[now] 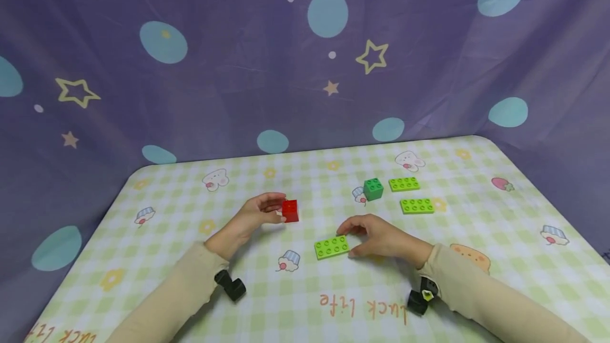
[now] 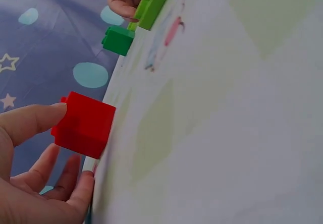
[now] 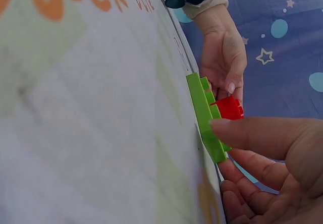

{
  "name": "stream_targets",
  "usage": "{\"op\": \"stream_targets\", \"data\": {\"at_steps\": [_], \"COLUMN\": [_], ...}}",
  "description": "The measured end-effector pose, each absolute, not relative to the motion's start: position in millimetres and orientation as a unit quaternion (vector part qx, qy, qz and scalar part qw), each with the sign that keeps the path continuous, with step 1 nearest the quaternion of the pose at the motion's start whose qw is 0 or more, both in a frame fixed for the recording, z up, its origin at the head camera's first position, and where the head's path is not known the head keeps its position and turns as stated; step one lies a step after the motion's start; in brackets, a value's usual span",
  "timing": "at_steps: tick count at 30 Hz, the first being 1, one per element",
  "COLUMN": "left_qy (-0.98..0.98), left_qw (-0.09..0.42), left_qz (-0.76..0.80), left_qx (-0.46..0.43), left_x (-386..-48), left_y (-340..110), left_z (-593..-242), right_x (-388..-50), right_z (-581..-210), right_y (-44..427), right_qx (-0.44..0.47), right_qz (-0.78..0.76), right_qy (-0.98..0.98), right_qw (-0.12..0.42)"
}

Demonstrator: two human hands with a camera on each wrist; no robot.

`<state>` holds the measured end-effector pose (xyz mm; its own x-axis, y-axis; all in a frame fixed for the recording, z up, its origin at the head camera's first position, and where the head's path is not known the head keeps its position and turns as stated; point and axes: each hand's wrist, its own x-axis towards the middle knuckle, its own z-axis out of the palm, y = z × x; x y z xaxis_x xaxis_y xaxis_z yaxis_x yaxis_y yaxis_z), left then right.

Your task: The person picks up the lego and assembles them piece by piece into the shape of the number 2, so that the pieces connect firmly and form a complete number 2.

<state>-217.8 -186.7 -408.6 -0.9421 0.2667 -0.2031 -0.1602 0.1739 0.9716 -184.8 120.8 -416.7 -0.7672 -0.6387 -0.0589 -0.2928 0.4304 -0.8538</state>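
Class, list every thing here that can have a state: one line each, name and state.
Red block: upright, studs up, unstacked
Dark green block: upright, studs up, unstacked
Front lime brick: studs up, unstacked
Middle lime brick: lying flat, studs up
Rear lime brick: lying flat, studs up
Left hand: thumb and fingers at the red block; grip unclear
Right hand: at the front lime brick's end; grip unclear
Tablecloth: spread out
Curtain: hanging

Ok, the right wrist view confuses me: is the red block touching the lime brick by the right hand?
Apart: the head view plainly shows checked tablecloth between the red block and the lime brick.
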Motion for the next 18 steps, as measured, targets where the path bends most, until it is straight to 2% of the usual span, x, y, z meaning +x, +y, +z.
{"op": "stream_targets", "data": {"at_steps": [9,18], "left_qy": [0.751,0.758], "left_qw": [0.158,0.146], "left_qz": [0.640,0.636], "left_qx": [0.029,0.009], "left_x": [-218.9,-219.8], "left_y": [-183.7,-180.7], "left_z": [-414.3,-416.3], "right_x": [-184.7,-182.7], "right_z": [-417.7,-420.5], "right_y": [120.2,117.0], "right_qx": [-0.273,-0.272], "right_qz": [-0.445,-0.450], "right_qy": [0.833,0.838], "right_qw": [0.186,0.149]}}
